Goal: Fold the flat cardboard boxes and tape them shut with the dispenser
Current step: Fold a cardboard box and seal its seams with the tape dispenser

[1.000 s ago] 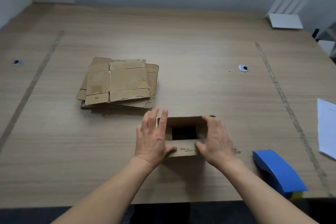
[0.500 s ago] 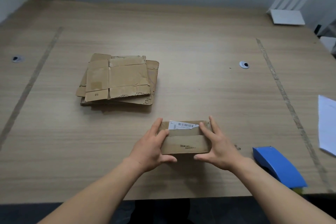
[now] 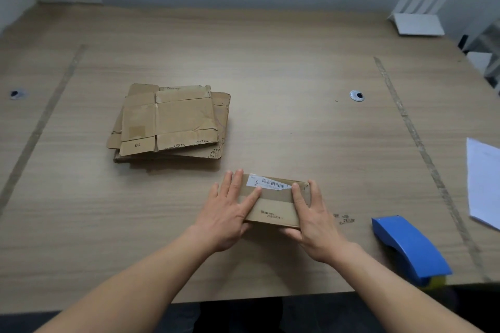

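A small folded cardboard box [image 3: 273, 211] with a white barcode label sits near the table's front edge. My left hand [image 3: 232, 211] lies flat on its left side, straight fingers pressing the top flaps down. At the box's right end, my right hand [image 3: 311, 222] presses with straight fingers on top and the thumb under the near edge. A stack of flat cardboard boxes [image 3: 170, 124] lies to the far left of the box. The blue tape dispenser [image 3: 408, 249] rests at the front right, apart from both hands.
A white sheet of paper [image 3: 484, 184] lies at the right edge. A white rack [image 3: 419, 21] stands at the back right corner. Two round cable holes [image 3: 356, 95] are set in the wooden table [image 3: 270, 62].
The box's top was open a second ago. The flaps are now folded down, and both hands have moved from the sides onto the top, pressing it flat.
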{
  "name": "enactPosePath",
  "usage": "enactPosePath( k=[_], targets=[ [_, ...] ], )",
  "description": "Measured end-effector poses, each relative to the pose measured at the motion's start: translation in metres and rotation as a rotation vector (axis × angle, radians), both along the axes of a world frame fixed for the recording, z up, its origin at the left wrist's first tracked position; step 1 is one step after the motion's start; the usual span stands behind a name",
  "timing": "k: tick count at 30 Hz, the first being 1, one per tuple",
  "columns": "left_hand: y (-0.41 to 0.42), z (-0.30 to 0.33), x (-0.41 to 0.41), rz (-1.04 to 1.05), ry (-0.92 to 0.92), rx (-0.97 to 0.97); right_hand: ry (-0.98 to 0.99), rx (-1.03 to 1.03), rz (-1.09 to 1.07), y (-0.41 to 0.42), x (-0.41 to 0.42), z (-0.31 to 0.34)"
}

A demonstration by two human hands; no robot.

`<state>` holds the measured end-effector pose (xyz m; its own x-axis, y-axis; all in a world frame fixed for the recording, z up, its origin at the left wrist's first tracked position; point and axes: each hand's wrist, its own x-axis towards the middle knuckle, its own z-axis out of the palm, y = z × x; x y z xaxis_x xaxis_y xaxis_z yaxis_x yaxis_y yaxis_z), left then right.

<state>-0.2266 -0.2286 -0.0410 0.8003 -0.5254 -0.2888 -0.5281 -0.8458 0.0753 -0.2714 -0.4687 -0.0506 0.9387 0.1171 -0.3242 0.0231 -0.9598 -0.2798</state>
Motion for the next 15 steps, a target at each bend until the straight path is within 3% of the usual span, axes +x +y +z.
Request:
enactPosePath(
  k=[3,7,11,15],
  targets=[
    [-0.009,0.0,-0.004,-0.014,-0.043,0.035,0.016,-0.005,-0.032,0.003,-0.004,-0.002],
    [-0.026,-0.014,-0.014,-0.039,-0.091,-0.073,0.039,0.016,-0.034,0.003,-0.006,0.006],
    [-0.026,-0.026,-0.014,-0.057,-0.142,-0.069,0.068,0.198,-0.096,-0.01,-0.008,0.019],
    [-0.024,-0.032,-0.013,-0.049,-0.196,-0.078,-0.097,0.216,-0.521,-0.07,-0.014,0.026]
  ],
)
